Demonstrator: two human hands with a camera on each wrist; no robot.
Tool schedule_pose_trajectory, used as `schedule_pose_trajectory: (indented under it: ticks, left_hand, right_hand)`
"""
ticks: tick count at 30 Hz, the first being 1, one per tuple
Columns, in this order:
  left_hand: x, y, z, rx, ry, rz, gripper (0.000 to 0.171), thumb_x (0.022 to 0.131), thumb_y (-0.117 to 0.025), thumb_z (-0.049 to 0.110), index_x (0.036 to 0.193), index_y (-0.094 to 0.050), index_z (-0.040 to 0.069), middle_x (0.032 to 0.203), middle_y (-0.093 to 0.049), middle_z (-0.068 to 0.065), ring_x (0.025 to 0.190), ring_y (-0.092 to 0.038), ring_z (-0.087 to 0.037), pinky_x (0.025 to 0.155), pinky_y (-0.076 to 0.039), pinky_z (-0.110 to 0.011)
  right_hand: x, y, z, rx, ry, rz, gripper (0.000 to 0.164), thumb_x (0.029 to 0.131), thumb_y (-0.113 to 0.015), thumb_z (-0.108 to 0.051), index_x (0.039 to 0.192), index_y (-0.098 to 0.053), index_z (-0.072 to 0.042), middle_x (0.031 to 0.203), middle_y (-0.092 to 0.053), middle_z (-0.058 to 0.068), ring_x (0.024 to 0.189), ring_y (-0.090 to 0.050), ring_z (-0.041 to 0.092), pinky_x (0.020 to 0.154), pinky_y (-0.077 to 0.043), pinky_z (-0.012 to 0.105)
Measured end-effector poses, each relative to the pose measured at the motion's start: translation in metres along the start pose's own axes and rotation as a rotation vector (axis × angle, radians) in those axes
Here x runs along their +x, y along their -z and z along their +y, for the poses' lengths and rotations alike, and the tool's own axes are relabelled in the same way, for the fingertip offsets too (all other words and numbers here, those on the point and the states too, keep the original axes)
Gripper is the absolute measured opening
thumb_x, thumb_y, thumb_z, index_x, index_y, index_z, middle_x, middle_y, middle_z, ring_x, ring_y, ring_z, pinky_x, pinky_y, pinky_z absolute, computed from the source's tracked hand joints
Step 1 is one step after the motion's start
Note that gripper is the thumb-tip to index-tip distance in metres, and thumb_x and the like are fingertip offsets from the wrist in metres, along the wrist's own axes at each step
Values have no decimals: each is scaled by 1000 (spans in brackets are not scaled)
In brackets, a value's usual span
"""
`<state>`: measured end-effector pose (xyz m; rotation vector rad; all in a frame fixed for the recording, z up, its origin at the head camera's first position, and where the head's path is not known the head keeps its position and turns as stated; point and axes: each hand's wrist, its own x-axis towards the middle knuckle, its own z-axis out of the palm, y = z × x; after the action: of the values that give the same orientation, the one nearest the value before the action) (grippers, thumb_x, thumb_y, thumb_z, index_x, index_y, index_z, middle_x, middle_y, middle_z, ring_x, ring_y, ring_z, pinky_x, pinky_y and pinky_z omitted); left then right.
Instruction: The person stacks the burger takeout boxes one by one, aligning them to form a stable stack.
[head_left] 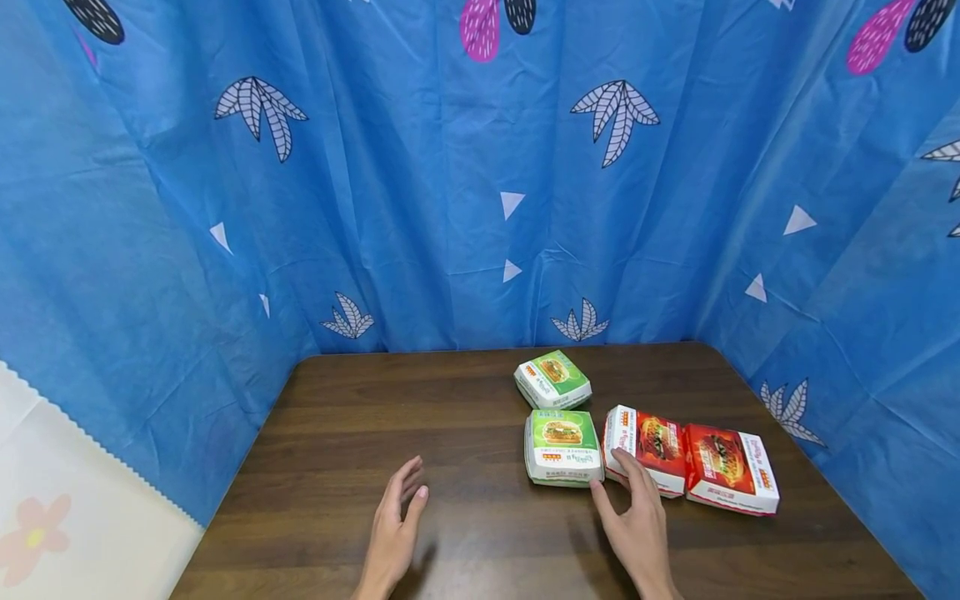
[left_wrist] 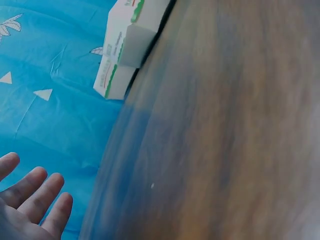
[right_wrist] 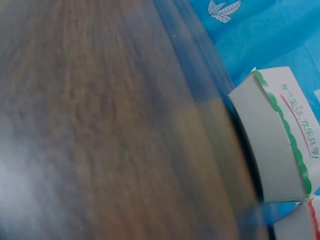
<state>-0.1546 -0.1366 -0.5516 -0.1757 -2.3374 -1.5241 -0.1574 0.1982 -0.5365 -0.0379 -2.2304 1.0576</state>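
Note:
Two green-and-white burger boxes stand on the table's right half, the smaller box behind the larger box. To their right, two red-and-white burger boxes sit side by side: a left one and a right one. My right hand is over the near side of the green box and the left red box, fingers relaxed; whether its fingertips touch them I cannot tell. My left hand hovers over the table with loosely extended fingers, holding nothing. In the right wrist view the green-trimmed box appears, but no hand.
The dark wooden table is bordered at the back and sides by a blue patterned curtain. A cream cloth with a flower print hangs at the lower left. Overhead light reflects off the tabletop.

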Motion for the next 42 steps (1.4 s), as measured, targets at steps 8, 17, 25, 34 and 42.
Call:
schedule_pose_trajectory:
  ticks: [8, 17, 25, 34, 42]
  left_hand:
    - [-3, -5, -2, -39, 13, -15, 46, 107, -54, 17, 151, -48, 6, 148, -57, -14, 129, -61, -33, 106, -52, -36]
    - [-4, -9, -8, -154, -19, -8, 42, 106, -53, 11, 148, -50, 2, 145, -59, -19, 130, -60, -35, 105, -47, -16]
    - [-3, -10, -13, -169, -26, -25, 43, 106, -52, 10, 148, -49, -2, 145, -59, -18, 131, -60, -36, 105, -45, -14]
    - [1, -9, -16, -184, -22, -23, 42, 106, -51, 8, 147, -50, -1, 144, -59, -21, 131, -59, -38, 104, -45, -13]
    - [-1, -9, -16, -193, -3, -44, 42, 107, -51, 8, 147, -49, -2, 144, -59, -20, 132, -58, -39, 105, -43, -11]
  right_hand:
    - [-4, -8, 2, 25, 3, 2, 65, 79, -88, -4, 138, -61, -2, 139, -61, 17, 125, -55, 27, 97, -31, -3]
    - [-6, -16, 10, 65, 11, 4, 64, 79, -89, -4, 137, -62, -4, 136, -63, 15, 125, -56, 23, 98, -36, 2]
    - [-6, -23, 20, 76, -83, -91, 74, 79, -90, -13, 145, -56, -7, 149, -55, 15, 140, -50, 31, 101, -29, -4]
    - [1, -25, 20, 34, -135, -201, 85, 85, -87, -26, 155, -43, -8, 156, -48, 18, 143, -47, 33, 110, -44, 45]
    - [-1, -26, 21, 26, -142, -223, 87, 87, -85, -27, 158, -40, -8, 159, -44, 21, 145, -43, 39, 113, -41, 59]
